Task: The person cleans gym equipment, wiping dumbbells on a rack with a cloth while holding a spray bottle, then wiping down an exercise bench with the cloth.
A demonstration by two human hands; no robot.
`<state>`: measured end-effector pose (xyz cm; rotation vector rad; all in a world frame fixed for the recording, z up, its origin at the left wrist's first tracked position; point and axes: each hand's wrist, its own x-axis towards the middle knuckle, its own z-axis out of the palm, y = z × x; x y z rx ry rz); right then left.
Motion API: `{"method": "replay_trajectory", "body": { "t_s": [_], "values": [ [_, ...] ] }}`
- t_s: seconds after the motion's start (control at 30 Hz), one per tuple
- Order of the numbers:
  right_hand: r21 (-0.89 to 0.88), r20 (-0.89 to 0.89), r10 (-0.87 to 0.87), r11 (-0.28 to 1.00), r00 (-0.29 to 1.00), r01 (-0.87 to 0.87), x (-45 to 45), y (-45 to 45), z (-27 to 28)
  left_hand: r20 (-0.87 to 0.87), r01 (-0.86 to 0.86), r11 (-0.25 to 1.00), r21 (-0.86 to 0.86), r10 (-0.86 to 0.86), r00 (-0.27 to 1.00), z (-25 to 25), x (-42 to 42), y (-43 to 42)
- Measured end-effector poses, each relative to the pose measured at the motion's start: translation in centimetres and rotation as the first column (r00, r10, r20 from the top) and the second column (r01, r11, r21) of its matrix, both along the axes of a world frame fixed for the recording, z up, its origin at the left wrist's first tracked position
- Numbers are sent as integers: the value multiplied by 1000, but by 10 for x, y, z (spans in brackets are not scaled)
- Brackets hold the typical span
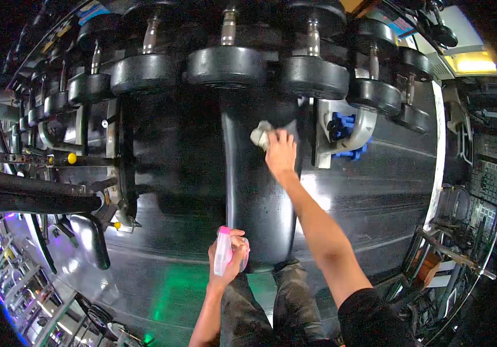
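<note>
A long black padded bench (260,214) runs away from the person's legs toward the dumbbells. My right hand (281,151) presses a crumpled whitish cloth (262,134) onto the far part of its top, with the arm stretched forward. Small droplets show on the pad nearer to me. Over the near left edge of the bench, my left hand (229,257) is wrapped round a clear spray bottle with pink parts (223,254).
A rack of black dumbbells (227,65) spans the top of the view. Blue dumbbells (347,128) sit by a grey metal frame (325,144) right of the bench. Gym machines with black pads (89,237) stand at the left, more equipment at the right.
</note>
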<state>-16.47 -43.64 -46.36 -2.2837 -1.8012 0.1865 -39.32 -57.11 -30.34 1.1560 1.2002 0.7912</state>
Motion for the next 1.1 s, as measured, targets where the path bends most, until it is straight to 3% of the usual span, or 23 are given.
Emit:
{"method": "replay_trajectory", "body": {
  "t_s": [0.03,0.07,0.13,0.27,0.37,0.43,0.53,0.63,0.73,0.77,0.8,0.83,1.0,1.07,1.1],
  "values": [
    [-18,12,22,1000,1000,-21,-1,-20,-2,-29,41,993,113,-38,999,-2,3,0],
    [-5,-24,48,999,999,-49,-1,-42,-3,-20,42,992,116,-40,999,-2,7,0],
    [-9,-119,84,996,989,-85,-4,-91,-1,0,20,1000,9,-20,1000,1,10,0],
    [-92,-215,99,988,972,-121,-1,-172,14,50,22,1000,-17,-21,999,10,15,1],
    [-218,-354,63,965,933,-148,15,-191,9,27,37,999,21,-37,999,14,14,2],
    [-335,-552,-72,931,831,-142,37,-172,-6,90,3,994,-108,7,996,19,13,0],
    [-84,-442,35,993,896,-80,54,-101,30,81,11,998,-66,-5,997,1,6,-8],
    [106,-261,-85,987,962,116,56,-41,57,20,-28,990,-138,31,999,4,8,-10],
    [182,-70,-8,983,998,21,36,-45,44,-7,39,999,-28,-40,999,-5,7,-16],
    [-43,-60,90,995,994,-93,25,-68,25,-6,45,999,-22,-45,999,-2,9,-16],
    [-135,-54,206,968,977,-212,12,-94,18,25,36,998,-60,-34,999,1,13,-17],
    [-206,-173,246,938,954,-279,3,-111,37,50,23,995,-100,-18,999,4,15,-18],
    [-65,-224,343,929,912,-365,3,-160,17,22,104,994,-27,-103,994,17,20,-9],
    [-8,-252,164,985,954,-171,13,-136,28,30,82,990,-117,-78,996,14,18,-11],
    [-9,-250,162,985,954,-170,17,-118,36,30,59,977,-205,-53,998,12,16,-13]
  ]
}}
